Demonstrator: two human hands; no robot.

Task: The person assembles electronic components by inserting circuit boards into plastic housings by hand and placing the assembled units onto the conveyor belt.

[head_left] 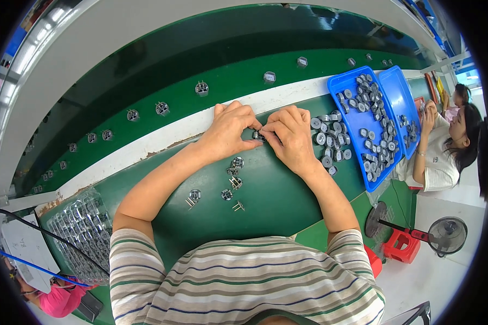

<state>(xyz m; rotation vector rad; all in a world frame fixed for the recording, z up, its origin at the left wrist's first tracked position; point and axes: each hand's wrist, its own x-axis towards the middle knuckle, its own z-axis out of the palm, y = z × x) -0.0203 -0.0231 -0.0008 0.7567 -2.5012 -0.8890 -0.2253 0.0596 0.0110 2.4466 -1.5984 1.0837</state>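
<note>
Both hands meet over the green bench, at the white ledge. Between the thumb and fingers of my left hand (229, 131) is a small dark round electronic part (258, 136). My right hand (291, 138) pinches the same part from the other side, fingertips pressed together. Fingers cover much of it, so its details are hard to make out. Below the hands lie several loose small round circuit boards (226, 194), some with metal pins sticking out. Just right of my right hand, several grey round housings (326, 161) are heaped on the bench.
A blue tray (354, 162) of grey housings stands at right, with another blue tray (394, 86) behind it. Past the ledge, assembled units (162, 109) sit spaced along a green belt (228, 81). Clear plastic blister trays (78, 233) lie at left. A co-worker (442, 143) sits far right.
</note>
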